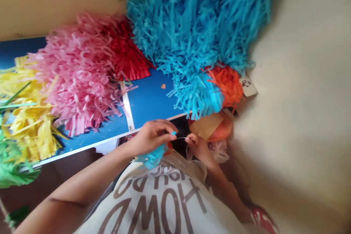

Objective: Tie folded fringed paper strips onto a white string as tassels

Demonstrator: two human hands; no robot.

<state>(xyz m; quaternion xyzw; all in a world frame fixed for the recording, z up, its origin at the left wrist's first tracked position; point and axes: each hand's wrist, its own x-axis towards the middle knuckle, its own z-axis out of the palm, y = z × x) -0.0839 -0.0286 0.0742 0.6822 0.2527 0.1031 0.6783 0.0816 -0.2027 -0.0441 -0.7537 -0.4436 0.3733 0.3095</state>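
My left hand (pixel 152 137) pinches a small blue twisted tip, while a blue paper tassel (pixel 153 157) hangs below its fingers, close to my shirt. Between my two hands runs a thin, pale, slightly curved wire (pixel 181 138). Its other end is pinched by my right hand (pixel 199 147). Whether the wire passes through the blue tip cannot be made out. A bit of orange paper (pixel 170 148) shows behind the tassel. Both hands are in front of the table edge, above my lap.
On the blue table (pixel 153 97) lie heaps of fringed paper: yellow (pixel 35 128), pink (pixel 79 73), red (pixel 131 55), blue (pixel 197 25) and orange (pixel 227 82). Green paper (pixel 16 168) hangs over the left edge. A wall (pixel 307 80) rises at the right. Below the table is a reddish-orange item (pixel 223 129).
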